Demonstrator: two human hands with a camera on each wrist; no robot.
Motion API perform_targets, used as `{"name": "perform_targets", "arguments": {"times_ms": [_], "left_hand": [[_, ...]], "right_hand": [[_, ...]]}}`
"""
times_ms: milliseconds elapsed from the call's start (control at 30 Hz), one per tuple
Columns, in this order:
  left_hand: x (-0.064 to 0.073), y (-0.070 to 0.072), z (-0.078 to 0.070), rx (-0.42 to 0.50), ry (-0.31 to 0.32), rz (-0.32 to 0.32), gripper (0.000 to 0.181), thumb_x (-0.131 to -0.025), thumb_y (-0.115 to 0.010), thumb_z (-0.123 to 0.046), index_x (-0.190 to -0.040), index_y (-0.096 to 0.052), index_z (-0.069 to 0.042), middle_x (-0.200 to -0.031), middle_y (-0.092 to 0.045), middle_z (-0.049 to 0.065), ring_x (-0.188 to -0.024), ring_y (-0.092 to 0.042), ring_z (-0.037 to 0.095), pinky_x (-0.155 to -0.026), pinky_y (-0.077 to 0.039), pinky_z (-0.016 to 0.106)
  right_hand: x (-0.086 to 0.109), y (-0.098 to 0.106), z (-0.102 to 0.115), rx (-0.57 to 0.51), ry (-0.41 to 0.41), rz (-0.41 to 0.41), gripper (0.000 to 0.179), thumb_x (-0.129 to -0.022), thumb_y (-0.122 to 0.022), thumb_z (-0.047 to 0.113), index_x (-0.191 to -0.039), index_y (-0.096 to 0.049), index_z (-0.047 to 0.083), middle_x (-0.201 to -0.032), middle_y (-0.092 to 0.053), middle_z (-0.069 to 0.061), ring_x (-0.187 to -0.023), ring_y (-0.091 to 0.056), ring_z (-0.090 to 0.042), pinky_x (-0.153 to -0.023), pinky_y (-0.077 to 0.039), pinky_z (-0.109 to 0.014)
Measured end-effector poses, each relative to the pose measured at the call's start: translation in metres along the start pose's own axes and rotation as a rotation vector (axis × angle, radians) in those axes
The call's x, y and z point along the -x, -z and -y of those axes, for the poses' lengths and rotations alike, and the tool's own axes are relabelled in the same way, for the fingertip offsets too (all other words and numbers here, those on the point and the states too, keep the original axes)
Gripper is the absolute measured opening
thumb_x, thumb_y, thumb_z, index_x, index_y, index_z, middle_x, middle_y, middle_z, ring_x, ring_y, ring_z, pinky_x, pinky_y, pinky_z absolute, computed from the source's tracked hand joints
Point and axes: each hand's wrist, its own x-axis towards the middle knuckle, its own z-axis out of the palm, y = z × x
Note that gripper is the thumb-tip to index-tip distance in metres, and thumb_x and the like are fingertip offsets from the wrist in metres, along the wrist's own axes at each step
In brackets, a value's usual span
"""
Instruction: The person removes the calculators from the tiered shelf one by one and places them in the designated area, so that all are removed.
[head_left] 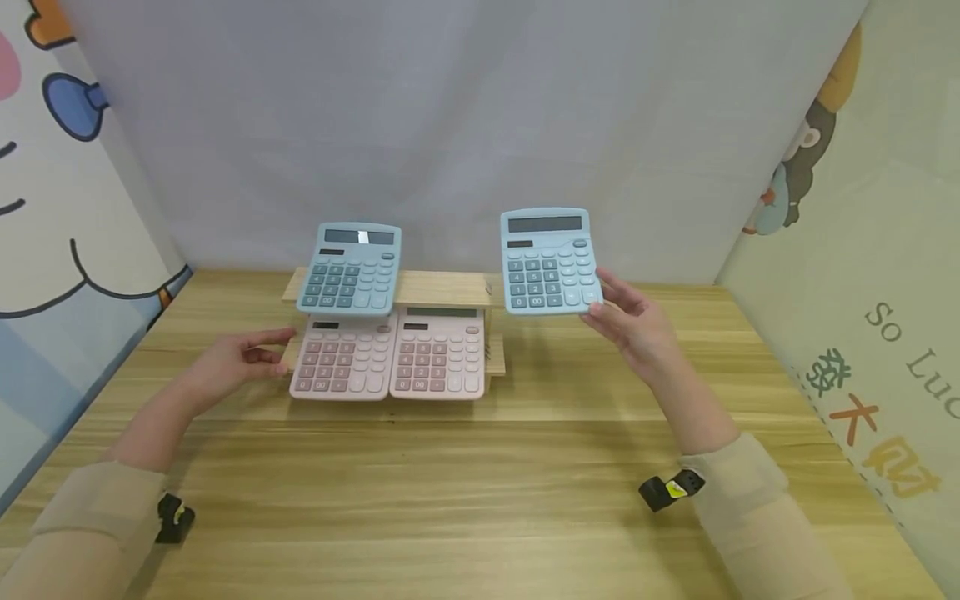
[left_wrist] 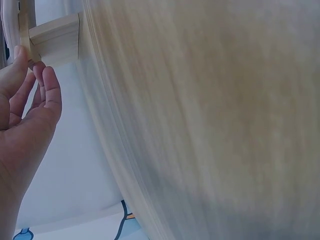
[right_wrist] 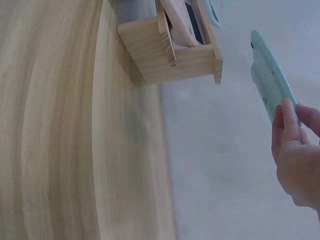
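Note:
My right hand (head_left: 639,332) holds a light blue calculator (head_left: 546,250) by its lower right corner, thumb on the front and fingers behind. It hangs in the air right of a two-tier wooden shelf (head_left: 446,289), keys facing me. My left hand (head_left: 223,367) pinches the left end of the shelf's lower board; in the left wrist view the thumb and fingertips meet at the wood. A second blue calculator (head_left: 351,267) leans on the upper tier at the left. Below it, two pink calculators (head_left: 438,354) stand side by side on the lower tier, the left one's top hidden.
The shelf stands on a wood-grain table (head_left: 420,500) toward its back edge. A grey-white curtain (head_left: 450,125) hangs behind. Cartoon-printed panels (head_left: 847,317) flank the table on both sides. Black wrist straps (head_left: 671,490) sit at both sleeves.

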Motion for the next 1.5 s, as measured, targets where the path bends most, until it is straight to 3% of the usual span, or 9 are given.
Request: {"name": "perform_targets", "arguments": {"times_ms": [133, 367, 633, 767, 933, 1267, 1500], "left_hand": [[0.000, 0.000, 0.001, 0.004, -0.003, 0.000, 0.071, -0.089, -0.065, -0.036, -0.145, -0.036, -0.005, -0.148, -0.036, 0.018, -0.118, -0.052, 0.034, -0.084, -0.048, 0.019], [0.001, 0.000, 0.001, -0.007, 0.000, 0.004, 0.073, -0.088, -0.065, -0.039, -0.145, -0.035, -0.006, -0.148, -0.036, 0.019, -0.118, -0.052, 0.035, -0.088, -0.050, 0.028], [0.001, 0.000, 0.001, 0.003, -0.009, 0.005, 0.075, -0.087, -0.065, -0.041, -0.146, -0.035, -0.006, -0.148, -0.036, 0.018, -0.118, -0.052, 0.036, -0.087, -0.049, 0.024], [0.001, 0.001, 0.000, 0.000, -0.008, 0.005, 0.075, -0.087, -0.065, -0.041, -0.146, -0.034, -0.006, -0.149, -0.035, 0.018, -0.119, -0.052, 0.036, -0.090, -0.050, 0.033], [0.002, 0.001, -0.002, -0.001, -0.008, 0.007, 0.074, -0.088, -0.064, -0.041, -0.146, -0.034, -0.006, -0.149, -0.034, 0.019, -0.119, -0.051, 0.038, -0.094, -0.048, 0.044], [0.002, 0.001, -0.003, -0.002, -0.005, 0.004, 0.073, -0.088, -0.064, -0.039, -0.146, -0.034, -0.006, -0.149, -0.034, 0.018, -0.120, -0.051, 0.037, -0.094, -0.048, 0.043], [0.001, 0.000, -0.003, -0.009, 0.007, 0.004, 0.073, -0.088, -0.064, -0.041, -0.146, -0.034, -0.008, -0.149, -0.035, 0.019, -0.120, -0.051, 0.037, -0.096, -0.047, 0.047]], "right_hand": [[-0.003, 0.014, -0.001, 0.002, 0.000, -0.005, 0.069, -0.086, -0.060, -0.010, -0.147, -0.029, 0.003, -0.122, -0.050, -0.007, -0.095, -0.065, -0.013, -0.087, -0.052, -0.025], [-0.009, 0.036, -0.009, 0.015, -0.007, -0.009, 0.070, -0.087, -0.057, -0.011, -0.148, -0.026, 0.005, -0.122, -0.049, -0.006, -0.097, -0.064, -0.013, -0.088, -0.051, -0.024], [-0.016, 0.056, -0.017, 0.047, -0.028, -0.037, 0.069, -0.089, -0.055, -0.010, -0.148, -0.025, 0.005, -0.120, -0.047, -0.006, -0.096, -0.063, -0.011, -0.088, -0.051, -0.022], [-0.019, 0.066, -0.019, 0.072, -0.054, -0.055, 0.069, -0.089, -0.056, -0.009, -0.149, -0.026, 0.007, -0.121, -0.046, -0.006, -0.097, -0.063, -0.012, -0.089, -0.050, -0.022], [-0.023, 0.075, -0.021, 0.112, -0.093, -0.073, 0.068, -0.090, -0.055, -0.009, -0.148, -0.027, 0.008, -0.123, -0.044, -0.008, -0.098, -0.063, -0.012, -0.089, -0.050, -0.023], [-0.034, 0.090, -0.030, 0.176, -0.109, -0.086, 0.067, -0.089, -0.054, -0.010, -0.148, -0.026, 0.005, -0.118, -0.046, -0.008, -0.093, -0.063, -0.010, -0.095, -0.046, -0.029], [-0.041, 0.095, -0.042, 0.178, -0.120, -0.078, 0.066, -0.089, -0.052, -0.013, -0.147, -0.025, 0.000, -0.112, -0.049, -0.007, -0.090, -0.064, -0.010, -0.088, -0.052, -0.025]]}}
